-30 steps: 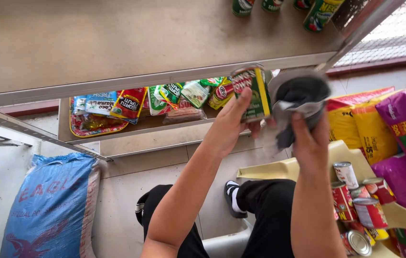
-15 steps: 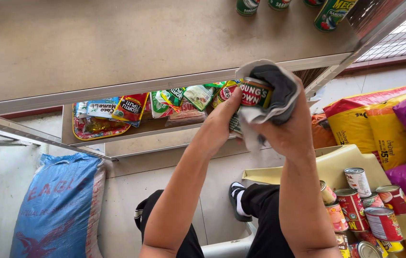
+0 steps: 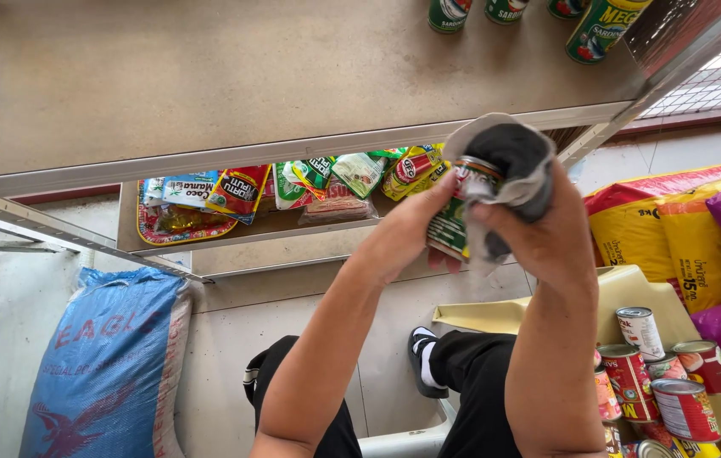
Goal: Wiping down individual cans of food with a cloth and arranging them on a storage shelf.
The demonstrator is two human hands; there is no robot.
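Note:
My left hand grips a green-labelled tin can by its side, held up just below the edge of the upper shelf. My right hand presses a grey and white cloth over the top of that can. Both hands are together in the middle of the view, above my legs in black trousers.
Green cans stand at the back right of the upper shelf. A lower shelf holds several bright snack packets. A blue sack leans at the left. Red cans lie on a yellow chair; yellow and purple bags at right.
The right hand has brought the cloth from beside the can onto its top and wrapped it around. The left hand has kept hold of the can.

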